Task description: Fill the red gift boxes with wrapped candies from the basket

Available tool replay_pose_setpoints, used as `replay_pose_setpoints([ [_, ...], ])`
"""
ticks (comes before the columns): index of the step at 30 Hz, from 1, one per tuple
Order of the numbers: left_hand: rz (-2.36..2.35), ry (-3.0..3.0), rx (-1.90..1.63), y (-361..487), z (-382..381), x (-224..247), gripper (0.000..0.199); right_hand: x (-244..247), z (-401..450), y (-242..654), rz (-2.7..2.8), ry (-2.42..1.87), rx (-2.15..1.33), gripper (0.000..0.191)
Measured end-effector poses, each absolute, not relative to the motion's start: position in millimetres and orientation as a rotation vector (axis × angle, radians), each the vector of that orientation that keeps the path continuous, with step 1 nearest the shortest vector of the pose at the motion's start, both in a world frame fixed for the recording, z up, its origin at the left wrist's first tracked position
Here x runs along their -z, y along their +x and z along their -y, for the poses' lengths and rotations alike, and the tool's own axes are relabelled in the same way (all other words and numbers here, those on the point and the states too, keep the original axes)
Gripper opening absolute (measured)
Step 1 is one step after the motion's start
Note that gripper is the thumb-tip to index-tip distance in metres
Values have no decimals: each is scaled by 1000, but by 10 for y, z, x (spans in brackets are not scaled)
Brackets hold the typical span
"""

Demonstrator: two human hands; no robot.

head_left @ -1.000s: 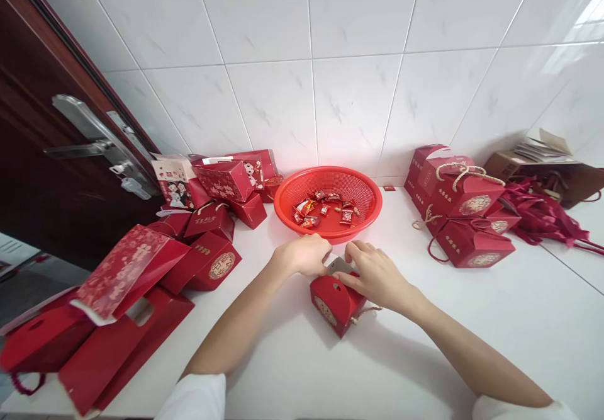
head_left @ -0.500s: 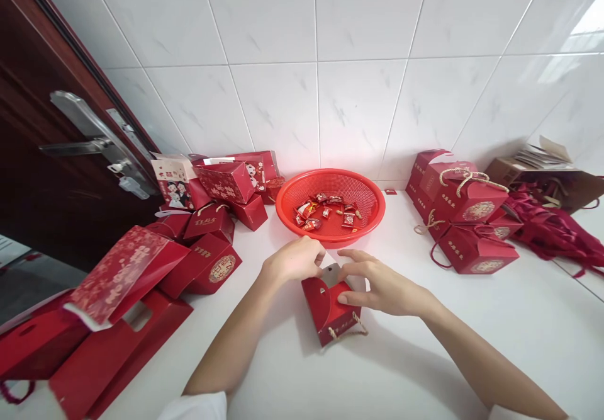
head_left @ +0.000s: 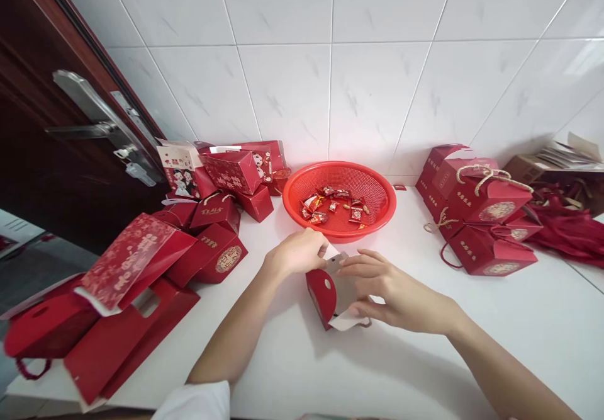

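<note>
On the white table, in front of the basket, a small red box [head_left: 323, 295] stands with its top flaps spread and its pale inside showing. My left hand [head_left: 298, 253] pinches the far flap at the box's left side, fingers curled. My right hand [head_left: 389, 288] is at the box's right side, thumb and fingers around the near and right flaps. Part of the box and its rope handle are hidden behind the right hand. Beyond the hands sits a red plastic basket [head_left: 381, 209] with several wrapped candies [head_left: 332, 206] and a few peanuts.
Red gift boxes [head_left: 221, 215] are piled along the left, near a dark door [head_left: 42, 124] with a metal handle. More red boxes [head_left: 491, 203] with rope handles are stacked at the right, beside dark red cloth [head_left: 566, 231] and a cardboard box [head_left: 525, 168]. White tiles line the back.
The box's near flap has been opened outward, so its inside now shows. My right hand has shifted slightly right and down with it. The view has shifted a little.
</note>
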State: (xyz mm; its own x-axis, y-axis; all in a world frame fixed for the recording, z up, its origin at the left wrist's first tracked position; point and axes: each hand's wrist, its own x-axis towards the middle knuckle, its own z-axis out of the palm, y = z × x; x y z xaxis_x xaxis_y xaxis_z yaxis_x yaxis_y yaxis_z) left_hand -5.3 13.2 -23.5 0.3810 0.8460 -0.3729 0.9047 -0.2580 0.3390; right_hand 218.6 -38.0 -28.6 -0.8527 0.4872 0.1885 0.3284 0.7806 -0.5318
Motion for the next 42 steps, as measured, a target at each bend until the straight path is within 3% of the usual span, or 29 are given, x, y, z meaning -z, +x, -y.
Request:
replay_pose_setpoints([
  [2,-1493,2152,171,-69,-125,209,23,298,386,2200,2705,-746,-643,22],
  [8,-1296,2148,319,-187,-84,4,59,297,427,2282,2814,-1056,-606,59],
  [17,-1200,2054,347,-233,-97,28,80,309,364,2310,2829,-1137,-644,67],
  [26,-1312,1938,326,-226,-218,210,63,381,264,2309,2749,-1178,-528,58],
  [31,-1303,1947,301,-200,-238,255,58,428,187,2324,2719,-1235,-634,50],
  [42,-1376,2082,352,-145,-65,74,49,328,265,2377,2734,-1078,-433,35],
])
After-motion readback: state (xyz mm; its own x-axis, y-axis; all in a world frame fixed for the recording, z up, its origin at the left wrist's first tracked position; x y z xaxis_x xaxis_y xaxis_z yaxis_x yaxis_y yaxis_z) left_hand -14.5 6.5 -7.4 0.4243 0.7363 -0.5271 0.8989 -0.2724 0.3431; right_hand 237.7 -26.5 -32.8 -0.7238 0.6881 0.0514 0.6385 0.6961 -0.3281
